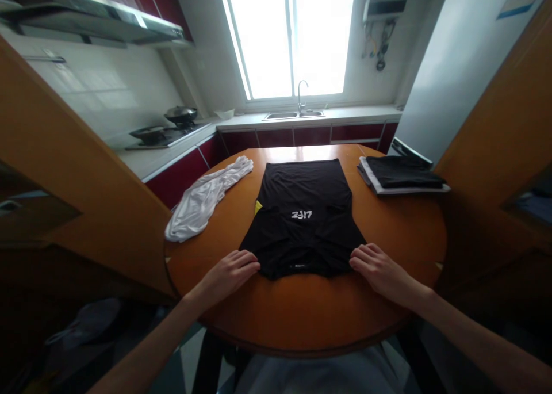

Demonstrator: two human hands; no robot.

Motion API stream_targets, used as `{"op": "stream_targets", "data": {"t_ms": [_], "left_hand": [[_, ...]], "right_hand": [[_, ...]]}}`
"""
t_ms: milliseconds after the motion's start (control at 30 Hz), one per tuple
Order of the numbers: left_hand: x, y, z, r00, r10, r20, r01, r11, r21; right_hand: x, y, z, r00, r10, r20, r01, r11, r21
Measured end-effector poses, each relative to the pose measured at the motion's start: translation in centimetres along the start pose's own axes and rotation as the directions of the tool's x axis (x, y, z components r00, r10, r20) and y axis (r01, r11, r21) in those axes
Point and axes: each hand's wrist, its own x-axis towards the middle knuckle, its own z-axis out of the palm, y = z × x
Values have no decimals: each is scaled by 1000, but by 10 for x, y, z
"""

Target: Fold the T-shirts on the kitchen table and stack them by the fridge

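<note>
As left hand [230, 270], right hand [379, 270] touch one shirt [302, 233], stack [403, 176] apart.

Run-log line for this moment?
left hand: on black shirt near-left edge | right hand: on near-right edge | shirt: flat on table | white garment: left | folded stack: right
</note>
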Motion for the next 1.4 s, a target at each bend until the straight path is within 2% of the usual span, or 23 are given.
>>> {"op": "stream_targets", "data": {"t_ms": [233, 300, 433, 533, 700, 833, 1000, 1133, 1300, 1400], "left_hand": [[-7, 5, -6, 999, -33, -4, 32, 992, -126], [-9, 11, -10, 1000, -28, 6, 29, 986, -161], [-11, 30, -22, 996, 6, 91, 18, 965, -262], [-18, 41, -25, 992, 23, 127, 17, 951, -310], [-46, 35, -15, 999, -36, -7, 34, 973, -229], [-63, 23, -10, 999, -44, -27, 40, 988, -147], [-58, 22, -8, 1000, 4, -11, -5, 994, -110], [-47, 26, -10, 993, -47, -107, 30, 987, -158], [-43, 27, -11, 975, -142, -170, 97, 965, -245], [-45, 21, -7, 978, -156, -136, 114, 954, -277]], "right_hand": [[-13, -3, -10, 1000, -2, 29, -1, 995, 105], [-17, -9, -14, 999, -13, 46, 6, 991, 133], [-27, -22, -22, 996, -32, 89, 15, 981, 194], [-37, -27, -28, 996, -39, 74, 21, 973, 229], [-54, -18, -29, 1000, -3, -17, 7, 977, 215], [-63, -5, -24, 996, 19, -90, -5, 987, 159], [-59, 0, -18, 986, -11, -165, 33, 990, 134], [-56, 1, -17, 977, 15, -214, 25, 983, 180], [-62, 3, -21, 995, -27, -93, 45, 980, 194], [-62, 4, -23, 994, -57, -96, 75, 976, 203]]}}
